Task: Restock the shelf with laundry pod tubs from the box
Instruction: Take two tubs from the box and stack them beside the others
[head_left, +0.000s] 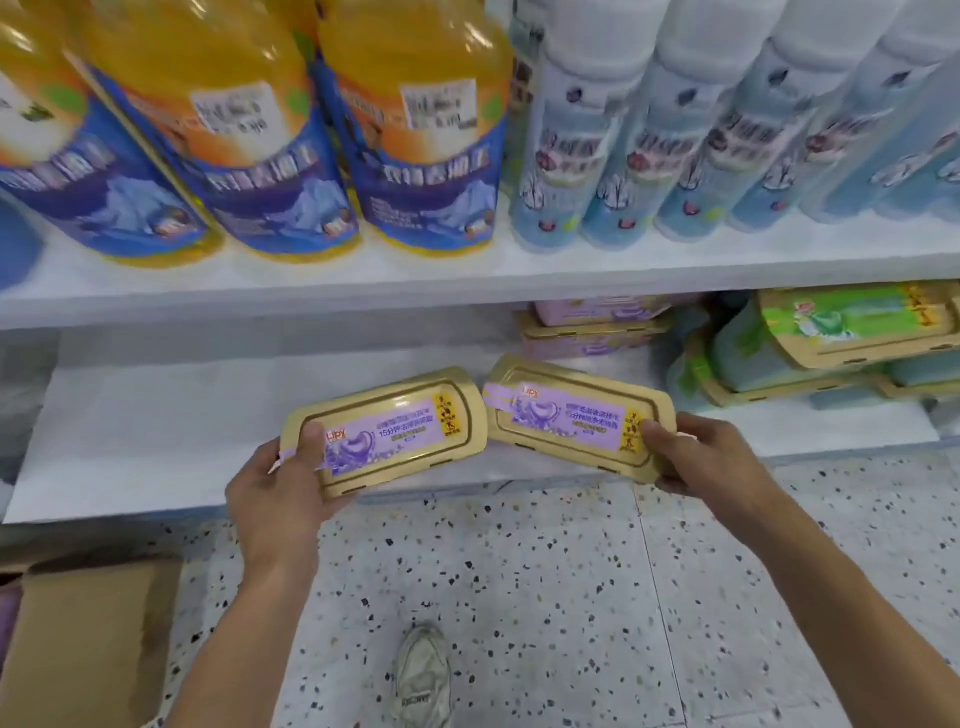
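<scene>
Upper shelf (467, 280), white: large yellow bottles with blue labels (415, 130) along the left half, pale blue spray cans (613, 156) in a row along the right half.

Lower shelf (130, 431), white: bare at left and centre. At the right end, stacked green-labelled tubs (841, 332). Against the back edge beside them, a stack of purple-labelled tubs (592, 327).

Speckled floor (571, 597): cardboard box (88, 639) at the lower left, flap up, contents hidden. One pale shoe (423, 675) at the bottom centre.

Left tub (395, 431), gold lid, purple label: held over the front edge of the lower shelf, lid up. Long axis left to right, inner end angled toward the shelf back.

Right tub (571, 415), same kind: held just beside it over the same edge, lid up, long axis left to right, inner end likewise angled back. The inner ends nearly meet; contact cannot be told.

Left hand (275, 488): grips the left tub's outer end, thumb on the lid, fingers curled beneath.

Right hand (706, 457): grips the right tub's outer end, thumb on the lid.
</scene>
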